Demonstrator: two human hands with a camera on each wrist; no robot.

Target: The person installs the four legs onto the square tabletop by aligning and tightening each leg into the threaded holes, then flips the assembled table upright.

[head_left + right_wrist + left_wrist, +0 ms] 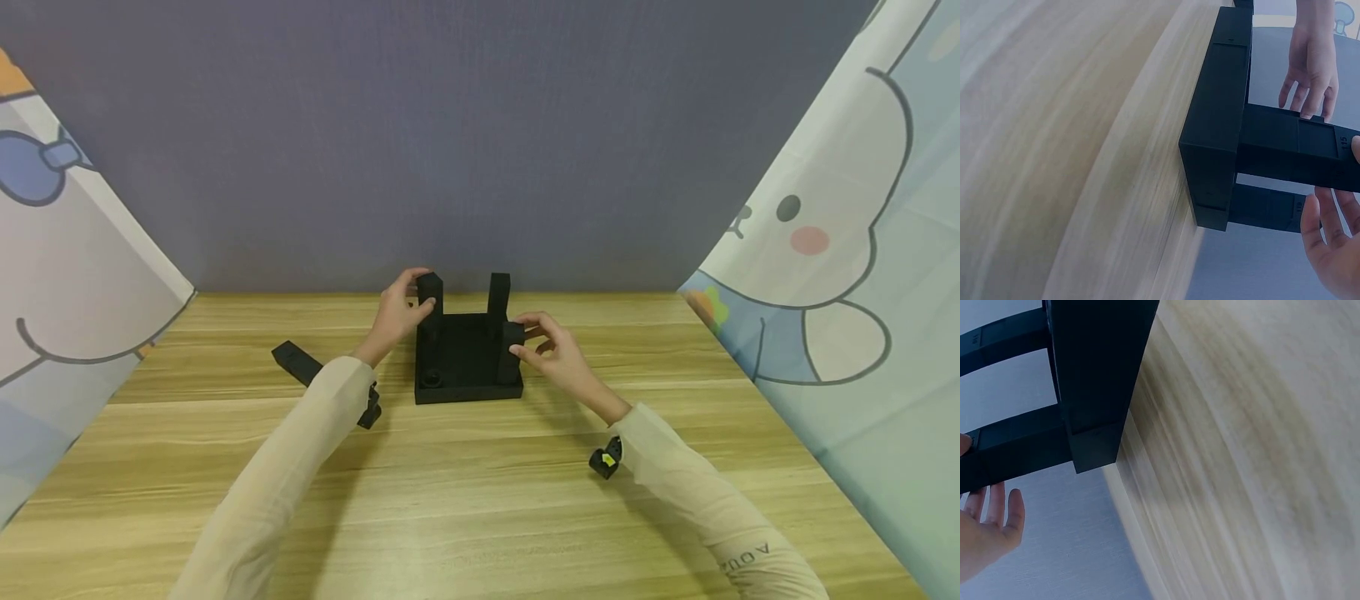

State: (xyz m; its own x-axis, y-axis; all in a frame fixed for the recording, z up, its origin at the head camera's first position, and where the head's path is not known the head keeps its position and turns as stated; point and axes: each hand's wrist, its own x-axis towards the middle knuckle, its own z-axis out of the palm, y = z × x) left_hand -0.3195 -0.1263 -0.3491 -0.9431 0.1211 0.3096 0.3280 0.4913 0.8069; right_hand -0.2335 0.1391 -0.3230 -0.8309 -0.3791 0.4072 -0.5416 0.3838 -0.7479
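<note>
Nearest me, the left sleeve (283,475) slants over the worktop (465,492). Ahead, the front-right post (508,365) stands upright on a black base (465,393), pinched from its right by the fingers of the right hand (562,358). Diagonally across, the left hand (393,312) grips the back-left post (432,287), also upright. The back-right post (498,296) stands untouched. Room opens toward me; a grey panel (465,150) bounds the far edge.

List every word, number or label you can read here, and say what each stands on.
"115": black post held by the right grip.
Rear right post: small marking, too blurred to read.
Right sleeve: letters, too small and creased to read surely.
Base: tiny mark, unreadable.
Upper post in the left wrist view: mark too blurred.
</note>
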